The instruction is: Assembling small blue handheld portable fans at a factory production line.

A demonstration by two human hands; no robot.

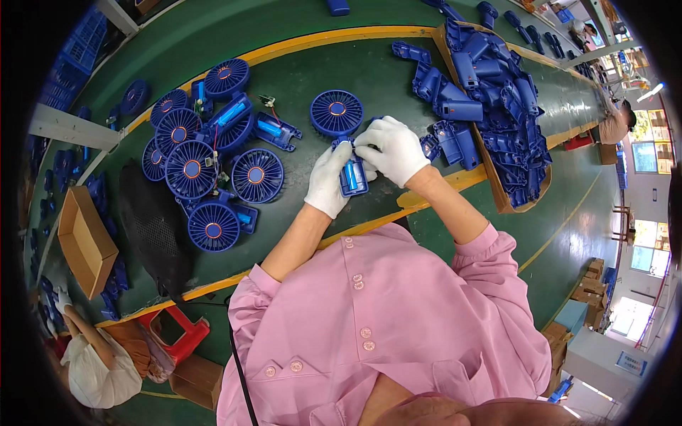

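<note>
Both my hands wear white gloves and meet over one blue handheld fan (337, 113) at the table's front middle. Its round grille points away from me, and its opened handle shows a light-blue battery cell (352, 176). My left hand (328, 181) is closed around the handle from the left. At the handle's upper end, my right hand (394, 149) has its fingers bent in a pinch; what lies between the fingertips is hidden. Left of my hands lies a cluster of similar blue fans (192, 169), several with opened handles showing battery cells and small circuit boards.
A cardboard tray (490, 167) heaped with blue plastic handle shells stands at the right, with loose shells (455, 142) beside it. A black mesh bag (153, 227) and an open cardboard box (85, 241) are at the left. Another person (106, 358) sits at the lower left near a red stool (177, 330).
</note>
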